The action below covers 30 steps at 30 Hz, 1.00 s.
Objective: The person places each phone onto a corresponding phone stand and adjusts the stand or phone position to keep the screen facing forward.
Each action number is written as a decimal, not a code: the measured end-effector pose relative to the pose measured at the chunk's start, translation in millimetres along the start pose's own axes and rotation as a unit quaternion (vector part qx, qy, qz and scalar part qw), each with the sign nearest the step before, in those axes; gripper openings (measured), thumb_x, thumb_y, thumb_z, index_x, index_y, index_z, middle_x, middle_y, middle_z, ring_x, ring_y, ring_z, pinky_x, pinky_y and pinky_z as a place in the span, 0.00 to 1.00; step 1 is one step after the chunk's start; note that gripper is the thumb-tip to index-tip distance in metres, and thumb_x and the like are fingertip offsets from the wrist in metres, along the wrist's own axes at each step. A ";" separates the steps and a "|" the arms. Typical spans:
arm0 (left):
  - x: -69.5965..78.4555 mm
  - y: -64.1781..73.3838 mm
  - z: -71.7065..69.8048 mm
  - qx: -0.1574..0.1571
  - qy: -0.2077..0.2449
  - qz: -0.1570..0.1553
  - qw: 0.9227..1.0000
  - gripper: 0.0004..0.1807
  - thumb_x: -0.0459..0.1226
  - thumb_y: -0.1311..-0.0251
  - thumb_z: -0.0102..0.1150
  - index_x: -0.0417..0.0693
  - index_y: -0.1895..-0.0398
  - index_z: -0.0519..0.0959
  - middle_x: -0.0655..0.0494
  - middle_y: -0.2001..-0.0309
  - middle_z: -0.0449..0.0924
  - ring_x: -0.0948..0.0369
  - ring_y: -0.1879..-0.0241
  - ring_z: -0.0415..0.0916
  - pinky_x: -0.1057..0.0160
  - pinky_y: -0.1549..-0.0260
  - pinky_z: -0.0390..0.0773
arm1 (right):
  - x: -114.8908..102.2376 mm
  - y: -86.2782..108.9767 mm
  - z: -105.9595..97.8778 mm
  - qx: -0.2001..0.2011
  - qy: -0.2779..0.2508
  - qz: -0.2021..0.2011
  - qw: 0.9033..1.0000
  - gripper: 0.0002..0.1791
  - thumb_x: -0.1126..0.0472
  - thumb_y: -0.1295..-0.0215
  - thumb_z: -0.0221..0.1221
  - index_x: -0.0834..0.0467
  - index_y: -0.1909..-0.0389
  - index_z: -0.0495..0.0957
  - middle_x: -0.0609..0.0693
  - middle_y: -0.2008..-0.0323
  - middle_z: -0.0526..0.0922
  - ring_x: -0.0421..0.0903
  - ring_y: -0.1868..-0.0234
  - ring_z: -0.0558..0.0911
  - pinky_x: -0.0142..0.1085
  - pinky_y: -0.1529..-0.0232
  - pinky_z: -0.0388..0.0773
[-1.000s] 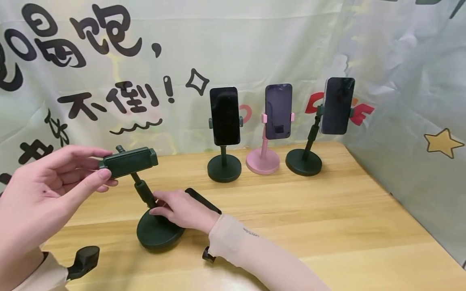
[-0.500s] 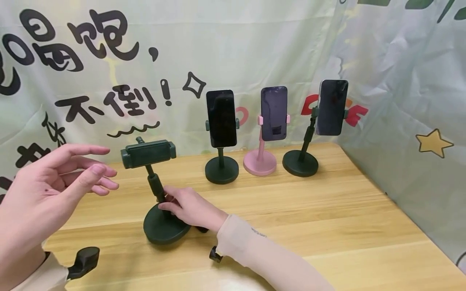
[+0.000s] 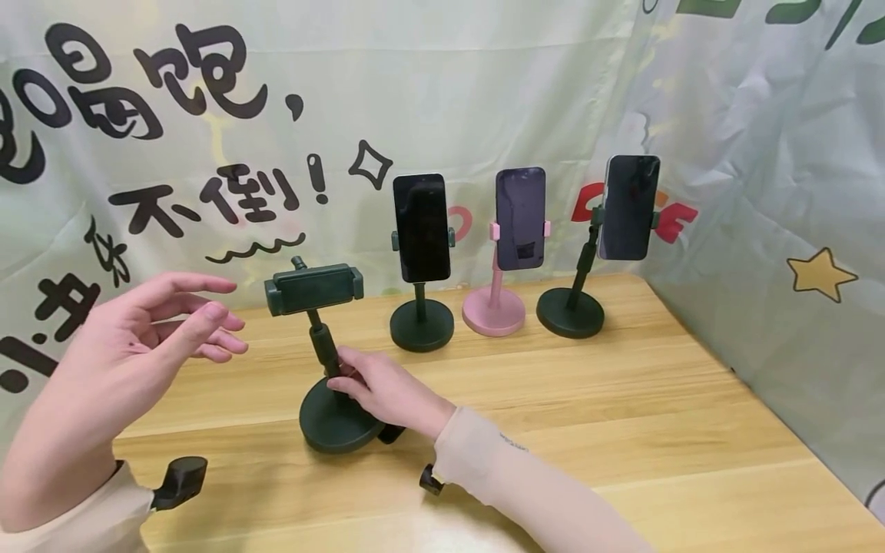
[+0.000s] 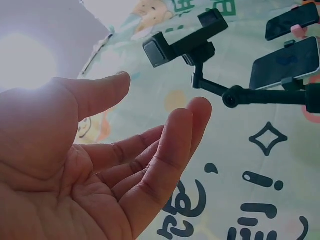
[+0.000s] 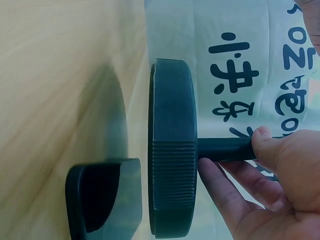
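My right hand [image 3: 390,388] holds a dark green phone stand [image 3: 328,349] by its pole, just above the round base [image 5: 172,150]. In the right wrist view a gap and a shadow show between base and tabletop. The stand leans left, and its holder [image 3: 314,288] at the top has no phone in it. My left hand [image 3: 162,326] hovers to the left of that holder with fingers loosely bent, apart from it and holding nothing. Beside the base, a black rounded-corner object [image 5: 102,195] lies low, mostly hidden behind the right hand in the head view.
Along the back of the wooden table [image 3: 588,430] stand a dark green stand with a black phone [image 3: 422,228], a pink stand [image 3: 494,311] with a phone [image 3: 521,219], and another green stand [image 3: 570,312] with a phone [image 3: 629,207]. A printed cloth [image 3: 484,77] hangs behind.
My left hand has let go of the holder's end. My right hand has carried the stand to the right, away from the left hand. The black object behind my right wrist has become mostly hidden.
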<state>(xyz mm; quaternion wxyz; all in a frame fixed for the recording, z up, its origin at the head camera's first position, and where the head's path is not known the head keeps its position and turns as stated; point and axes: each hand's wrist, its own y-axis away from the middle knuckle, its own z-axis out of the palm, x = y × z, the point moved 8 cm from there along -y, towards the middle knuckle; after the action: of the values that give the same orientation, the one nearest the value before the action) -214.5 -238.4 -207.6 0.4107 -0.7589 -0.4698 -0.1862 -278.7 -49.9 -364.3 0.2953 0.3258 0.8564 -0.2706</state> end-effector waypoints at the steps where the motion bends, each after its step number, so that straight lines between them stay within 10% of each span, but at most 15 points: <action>1: -0.7 -0.9 1.0 -0.004 -0.001 -0.003 1.000 0.18 0.31 0.22 0.58 0.53 0.34 0.80 0.62 0.59 0.91 0.63 0.67 0.91 0.75 0.61 0.85 | 0.8 1.2 -2.3 0.002 -0.001 0.001 1.000 0.08 0.53 0.18 0.57 0.53 0.50 0.77 0.46 0.61 0.86 0.35 0.62 0.79 0.22 0.57 0.77; 30: 12.9 -13.6 57.3 -0.079 -0.023 -0.036 0.996 0.19 0.45 0.23 0.63 0.63 0.32 0.76 0.54 0.55 0.89 0.64 0.64 0.91 0.68 0.59 0.87 | 39.7 45.6 -55.1 0.058 0.011 0.041 0.997 0.05 0.57 0.19 0.61 0.54 0.55 0.76 0.52 0.60 0.87 0.42 0.66 0.83 0.30 0.62 0.84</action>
<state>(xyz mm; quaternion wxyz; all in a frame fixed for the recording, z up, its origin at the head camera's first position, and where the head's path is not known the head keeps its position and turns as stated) -225.9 -182.4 -226.9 0.3321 -0.7756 -0.4897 -0.2199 -288.5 31.3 -366.3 0.2778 0.3802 0.8284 -0.3034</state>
